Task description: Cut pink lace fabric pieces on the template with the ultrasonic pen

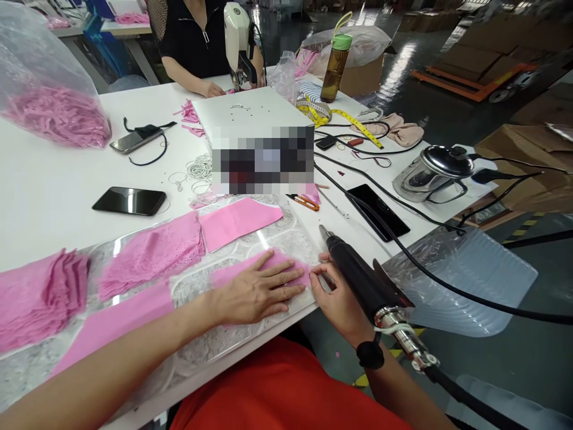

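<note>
My left hand point(262, 286) lies flat, fingers spread, on a pink fabric piece point(228, 272) near the table's front edge. At that piece's right tip, my right hand point(333, 292) is closed, thumb and forefinger pinching the edge. A black handheld tool with a metal tip point(358, 272) runs close beside the right hand, its tip pointing toward the table; whether the hand touches it is hidden. Beyond the left hand lie a smooth pink piece point(239, 221) and a pile of pink lace fabric point(154, 254). Another smooth pink piece point(120, 322) is beside my left forearm.
Stacked pink fabric point(42, 295) lies far left. Orange thread snips point(305, 203), a phone point(129, 201), a dark tablet-like device point(378, 212), a lidded metal cup point(432, 173) and black cables surround the work area. Across the table, a person point(192, 54) works at a white machine point(237, 39).
</note>
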`<control>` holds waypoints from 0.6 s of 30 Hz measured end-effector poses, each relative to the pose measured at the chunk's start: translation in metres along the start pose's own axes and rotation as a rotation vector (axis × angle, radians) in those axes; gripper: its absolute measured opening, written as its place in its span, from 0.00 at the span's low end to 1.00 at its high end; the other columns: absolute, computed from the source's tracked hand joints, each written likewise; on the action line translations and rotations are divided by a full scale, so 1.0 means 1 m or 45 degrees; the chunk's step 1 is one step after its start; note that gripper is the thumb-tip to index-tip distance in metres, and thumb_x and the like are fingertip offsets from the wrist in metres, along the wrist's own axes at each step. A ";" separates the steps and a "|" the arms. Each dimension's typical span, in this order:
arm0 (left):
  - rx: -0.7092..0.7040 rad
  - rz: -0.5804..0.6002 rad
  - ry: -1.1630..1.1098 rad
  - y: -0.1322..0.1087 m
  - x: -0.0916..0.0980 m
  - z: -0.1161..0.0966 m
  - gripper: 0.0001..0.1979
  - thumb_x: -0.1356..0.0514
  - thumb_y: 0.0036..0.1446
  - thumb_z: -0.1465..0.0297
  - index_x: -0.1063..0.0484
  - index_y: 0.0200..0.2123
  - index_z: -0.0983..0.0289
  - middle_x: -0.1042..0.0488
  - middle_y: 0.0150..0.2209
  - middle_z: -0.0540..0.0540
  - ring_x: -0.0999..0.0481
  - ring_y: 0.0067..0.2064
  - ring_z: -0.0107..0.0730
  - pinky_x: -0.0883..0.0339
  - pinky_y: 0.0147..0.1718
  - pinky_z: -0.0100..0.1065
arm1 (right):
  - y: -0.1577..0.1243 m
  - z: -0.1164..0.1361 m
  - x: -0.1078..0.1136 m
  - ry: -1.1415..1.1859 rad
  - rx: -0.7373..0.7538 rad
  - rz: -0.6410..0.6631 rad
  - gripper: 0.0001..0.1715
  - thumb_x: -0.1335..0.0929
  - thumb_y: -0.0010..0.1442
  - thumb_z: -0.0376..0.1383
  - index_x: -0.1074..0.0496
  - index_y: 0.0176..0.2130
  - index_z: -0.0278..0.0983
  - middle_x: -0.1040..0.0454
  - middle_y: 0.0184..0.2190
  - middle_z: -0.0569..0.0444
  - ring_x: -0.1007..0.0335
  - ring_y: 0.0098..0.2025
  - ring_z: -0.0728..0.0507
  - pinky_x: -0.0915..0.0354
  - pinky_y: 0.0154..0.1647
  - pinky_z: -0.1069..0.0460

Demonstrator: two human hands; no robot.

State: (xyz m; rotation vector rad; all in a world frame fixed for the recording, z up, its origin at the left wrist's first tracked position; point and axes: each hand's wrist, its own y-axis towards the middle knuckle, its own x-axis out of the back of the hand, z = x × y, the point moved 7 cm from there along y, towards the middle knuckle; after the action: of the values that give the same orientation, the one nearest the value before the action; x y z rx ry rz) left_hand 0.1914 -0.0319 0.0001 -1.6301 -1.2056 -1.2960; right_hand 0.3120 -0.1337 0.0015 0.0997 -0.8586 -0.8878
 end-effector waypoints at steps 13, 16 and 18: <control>0.005 -0.129 0.038 -0.013 0.003 0.004 0.24 0.53 0.71 0.60 0.43 0.66 0.63 0.40 0.66 0.58 0.48 0.70 0.43 0.73 0.69 0.53 | 0.001 -0.003 -0.012 0.137 -0.065 0.095 0.10 0.35 0.62 0.38 0.24 0.35 0.40 0.25 0.42 0.47 0.30 0.50 0.40 0.32 0.53 0.44; 0.012 -0.121 0.024 -0.013 0.002 0.005 0.24 0.53 0.71 0.60 0.43 0.66 0.62 0.38 0.65 0.59 0.47 0.70 0.43 0.71 0.69 0.54 | 0.001 -0.006 -0.009 0.106 -0.082 0.090 0.08 0.35 0.62 0.38 0.27 0.33 0.40 0.27 0.44 0.48 0.31 0.51 0.41 0.34 0.55 0.43; 0.009 -0.110 0.014 -0.012 0.002 0.005 0.24 0.52 0.71 0.59 0.42 0.66 0.62 0.37 0.65 0.60 0.46 0.69 0.43 0.70 0.69 0.54 | 0.001 -0.009 -0.007 0.084 -0.091 0.075 0.07 0.35 0.62 0.38 0.29 0.33 0.40 0.28 0.44 0.48 0.31 0.51 0.41 0.35 0.57 0.42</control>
State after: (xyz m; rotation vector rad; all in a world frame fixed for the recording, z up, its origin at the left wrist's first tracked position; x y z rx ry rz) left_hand 0.1812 -0.0233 0.0008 -1.5793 -1.2850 -1.3511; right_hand 0.3163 -0.1306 -0.0085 0.0411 -0.7641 -0.8549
